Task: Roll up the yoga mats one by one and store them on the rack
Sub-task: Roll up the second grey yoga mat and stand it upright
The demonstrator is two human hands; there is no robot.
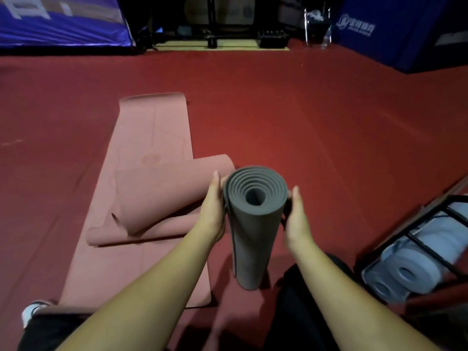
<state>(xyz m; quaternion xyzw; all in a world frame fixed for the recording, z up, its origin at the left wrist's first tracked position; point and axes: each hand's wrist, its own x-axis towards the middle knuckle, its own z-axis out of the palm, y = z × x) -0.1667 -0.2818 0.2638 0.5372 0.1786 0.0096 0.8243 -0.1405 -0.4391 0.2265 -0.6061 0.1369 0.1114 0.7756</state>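
Red floor throughout; blue padded panels at eleven o'clock and one o'clock; dark equipment stand at twelve o'clock; white shoe at eight o'clock.

Matt gray foam mat, blk metal rack
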